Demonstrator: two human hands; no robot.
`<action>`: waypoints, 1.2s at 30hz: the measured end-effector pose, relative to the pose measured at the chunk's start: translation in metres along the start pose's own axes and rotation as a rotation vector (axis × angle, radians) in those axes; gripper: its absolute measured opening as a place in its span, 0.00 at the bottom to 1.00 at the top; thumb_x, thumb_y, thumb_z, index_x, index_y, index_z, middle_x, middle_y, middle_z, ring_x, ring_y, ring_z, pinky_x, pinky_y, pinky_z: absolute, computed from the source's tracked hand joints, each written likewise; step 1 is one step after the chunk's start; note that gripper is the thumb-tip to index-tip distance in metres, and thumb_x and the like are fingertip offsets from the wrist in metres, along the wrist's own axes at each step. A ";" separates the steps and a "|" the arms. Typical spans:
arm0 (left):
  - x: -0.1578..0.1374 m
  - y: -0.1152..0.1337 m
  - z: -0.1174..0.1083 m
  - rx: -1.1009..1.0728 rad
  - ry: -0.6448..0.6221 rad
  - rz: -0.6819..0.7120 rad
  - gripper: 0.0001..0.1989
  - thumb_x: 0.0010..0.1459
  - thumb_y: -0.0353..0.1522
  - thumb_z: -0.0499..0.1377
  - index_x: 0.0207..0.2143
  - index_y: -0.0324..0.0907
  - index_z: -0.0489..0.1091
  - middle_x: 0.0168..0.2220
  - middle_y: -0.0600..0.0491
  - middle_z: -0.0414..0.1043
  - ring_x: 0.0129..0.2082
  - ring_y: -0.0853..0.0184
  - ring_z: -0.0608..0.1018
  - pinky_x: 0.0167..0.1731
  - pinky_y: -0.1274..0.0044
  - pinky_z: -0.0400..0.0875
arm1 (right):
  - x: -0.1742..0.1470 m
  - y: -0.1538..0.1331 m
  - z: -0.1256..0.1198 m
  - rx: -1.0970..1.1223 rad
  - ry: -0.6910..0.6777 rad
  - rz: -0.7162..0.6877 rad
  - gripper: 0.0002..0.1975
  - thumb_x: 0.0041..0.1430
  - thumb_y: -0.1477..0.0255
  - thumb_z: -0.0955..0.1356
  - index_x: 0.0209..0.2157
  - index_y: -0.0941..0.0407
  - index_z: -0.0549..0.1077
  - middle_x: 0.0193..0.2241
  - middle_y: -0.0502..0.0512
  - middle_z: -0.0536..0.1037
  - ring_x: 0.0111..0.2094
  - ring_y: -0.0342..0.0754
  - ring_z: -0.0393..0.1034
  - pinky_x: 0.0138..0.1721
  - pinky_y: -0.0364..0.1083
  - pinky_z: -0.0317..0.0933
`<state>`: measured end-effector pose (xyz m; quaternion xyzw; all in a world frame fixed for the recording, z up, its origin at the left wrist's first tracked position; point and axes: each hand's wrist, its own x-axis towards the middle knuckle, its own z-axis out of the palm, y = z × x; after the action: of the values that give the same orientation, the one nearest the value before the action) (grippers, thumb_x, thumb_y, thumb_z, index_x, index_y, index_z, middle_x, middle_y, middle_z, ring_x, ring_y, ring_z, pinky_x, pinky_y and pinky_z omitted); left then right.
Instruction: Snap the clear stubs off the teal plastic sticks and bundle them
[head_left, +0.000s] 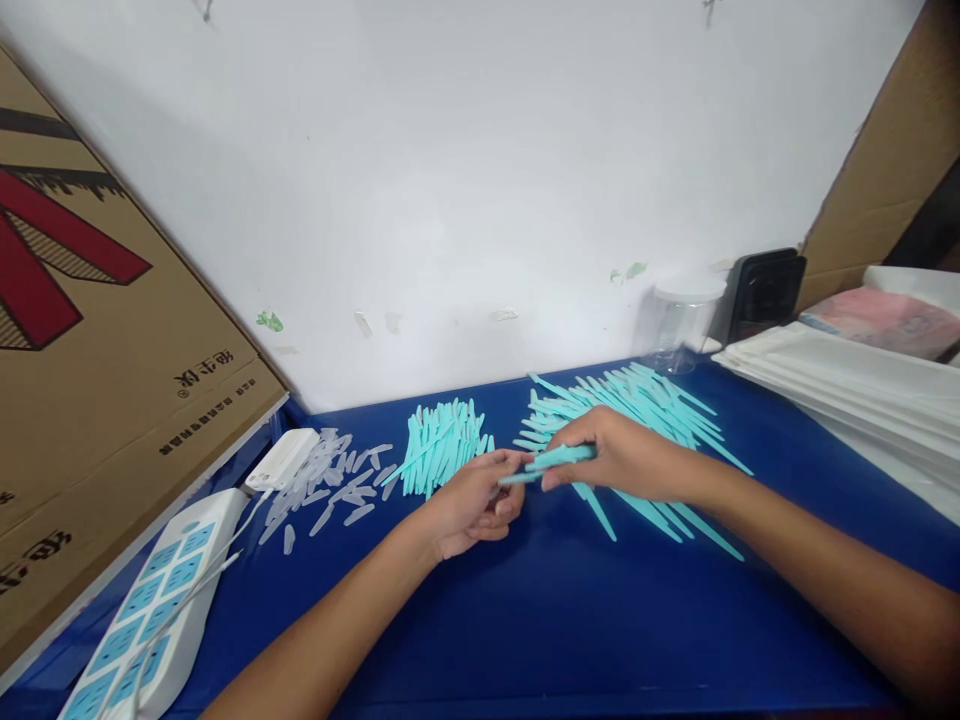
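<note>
The right hand [616,455] grasped teal sticks [561,457] above the worktop [570,620], their ends at the left hand [480,500], whose grip could not be confirmed. Two teal piles [442,447] lay near the back edge, apparently for easy reach.

2 bare forearms [352,612], angled inward. Left hand [474,502]: fingers curled toward palm. Right hand [611,452]: near left, slightly higher, thumb and fingers pinched.

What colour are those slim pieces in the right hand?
The slim pieces in the right hand are light turquoise, as the head view shows.
</note>
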<state>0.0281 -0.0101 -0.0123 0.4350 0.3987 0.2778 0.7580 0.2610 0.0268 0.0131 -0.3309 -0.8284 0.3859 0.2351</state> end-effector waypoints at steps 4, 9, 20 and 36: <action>0.001 0.002 -0.008 -0.041 0.105 0.065 0.11 0.66 0.42 0.57 0.39 0.43 0.66 0.17 0.64 0.52 0.13 0.77 0.44 0.10 0.84 0.38 | 0.003 0.010 -0.021 -0.136 0.134 0.060 0.24 0.59 0.48 0.70 0.29 0.56 0.81 0.20 0.49 0.73 0.20 0.44 0.59 0.23 0.44 0.49; 0.001 0.003 -0.011 -0.118 0.106 0.024 0.07 0.61 0.36 0.57 0.37 0.42 0.67 0.19 0.63 0.49 0.14 0.77 0.45 0.10 0.84 0.38 | 0.006 0.030 -0.039 -0.587 0.269 0.067 0.17 0.68 0.61 0.65 0.35 0.56 0.80 0.26 0.58 0.80 0.26 0.51 0.71 0.28 0.45 0.55; -0.004 0.008 -0.004 -0.061 0.071 0.200 0.16 0.61 0.38 0.65 0.48 0.40 0.72 0.30 0.59 0.58 0.18 0.81 0.49 0.13 0.84 0.41 | 0.006 0.026 -0.040 -0.474 0.345 0.137 0.15 0.73 0.60 0.58 0.37 0.53 0.68 0.22 0.52 0.74 0.24 0.50 0.68 0.29 0.46 0.55; -0.001 0.004 -0.003 0.100 0.152 0.288 0.17 0.63 0.45 0.63 0.39 0.41 0.66 0.48 0.45 0.77 0.17 0.82 0.48 0.15 0.82 0.41 | 0.004 0.013 -0.018 -0.130 0.208 -0.004 0.24 0.72 0.51 0.58 0.31 0.54 0.68 0.24 0.49 0.73 0.24 0.45 0.66 0.31 0.45 0.57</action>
<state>0.0244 -0.0078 -0.0089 0.5027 0.4015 0.3955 0.6555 0.2748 0.0449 0.0140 -0.3822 -0.8234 0.2946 0.2986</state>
